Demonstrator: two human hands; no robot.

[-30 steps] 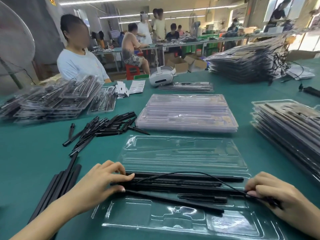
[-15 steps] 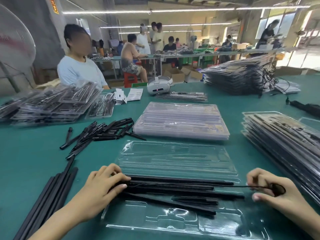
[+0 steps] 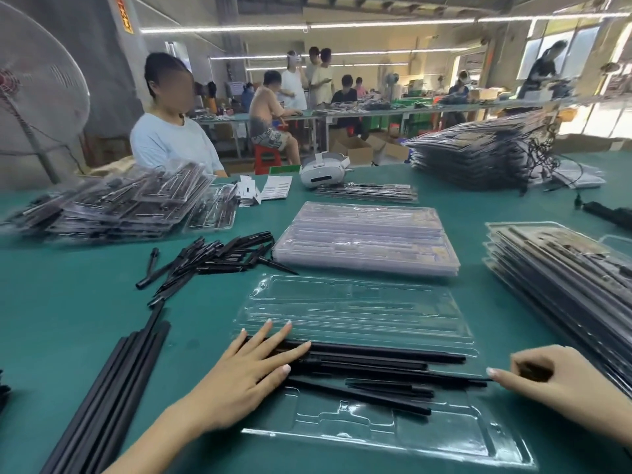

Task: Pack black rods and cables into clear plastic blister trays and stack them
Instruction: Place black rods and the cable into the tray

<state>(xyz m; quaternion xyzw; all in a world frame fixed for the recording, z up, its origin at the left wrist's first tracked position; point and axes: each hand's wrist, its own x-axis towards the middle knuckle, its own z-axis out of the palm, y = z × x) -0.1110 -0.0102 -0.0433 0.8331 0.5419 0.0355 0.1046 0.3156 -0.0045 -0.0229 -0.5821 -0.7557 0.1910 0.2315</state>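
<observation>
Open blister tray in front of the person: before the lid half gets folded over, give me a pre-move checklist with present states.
1. Rods lie in the open tray: ok.
2. Every rod seated in its groove: not ok, one rod lies slanted.
3. Left hand flat, holding rods down: ok.
4. Cable tucked in: cannot tell, right hand curls round something dark.
5. Lid half bare: ok.

Bright ceiling strip lights (image 3: 393, 23), window glare; edges warped, perhaps slightly blurred.
</observation>
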